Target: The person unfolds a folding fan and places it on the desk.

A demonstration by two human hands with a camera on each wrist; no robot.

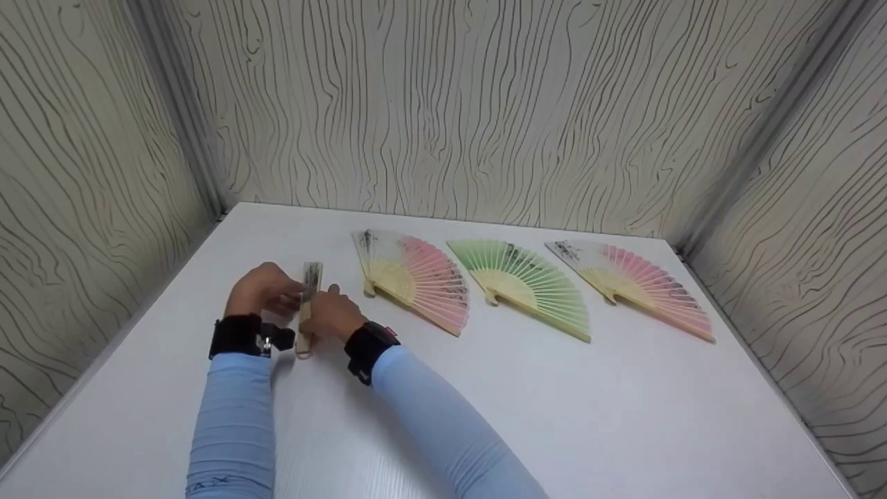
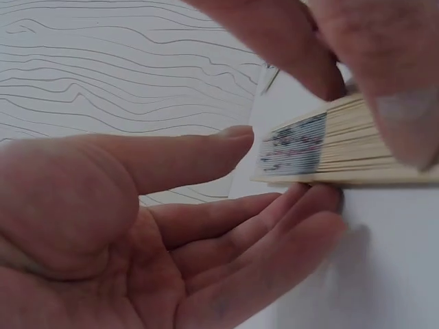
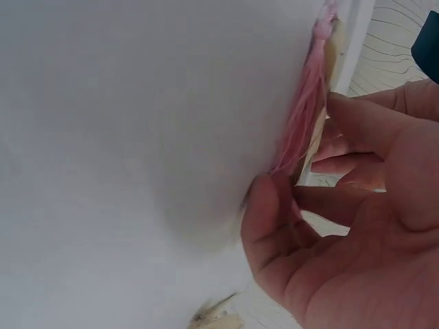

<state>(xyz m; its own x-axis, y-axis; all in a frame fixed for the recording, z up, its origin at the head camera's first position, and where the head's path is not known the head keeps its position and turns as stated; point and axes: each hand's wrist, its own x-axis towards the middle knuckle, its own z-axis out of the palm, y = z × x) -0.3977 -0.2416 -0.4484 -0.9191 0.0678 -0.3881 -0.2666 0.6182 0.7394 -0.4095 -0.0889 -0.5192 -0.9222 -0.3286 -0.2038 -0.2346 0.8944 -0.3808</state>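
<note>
A closed folding fan (image 1: 312,273) with pale wooden ribs stands out from the other fans, at the left of the white table. My right hand (image 1: 336,314) pinches it along its length. In the right wrist view, a pink tassel (image 3: 302,116) runs beside the ribs, partly under the right fingertips. My left hand (image 1: 265,287) is at the fan's left side. The left wrist view shows the left fingers (image 2: 233,233) extended to the fan's edge, with the thumb held apart from it. There the folded ribs (image 2: 350,140) and dark-patterned cloth (image 2: 293,149) face up.
Three spread fans lie in a row to the right: a pink and white one (image 1: 433,284), a green one (image 1: 533,277) and another pink and white one (image 1: 655,281). Wood-grain patterned panels (image 1: 443,104) enclose the white table (image 1: 554,416) at the back and sides.
</note>
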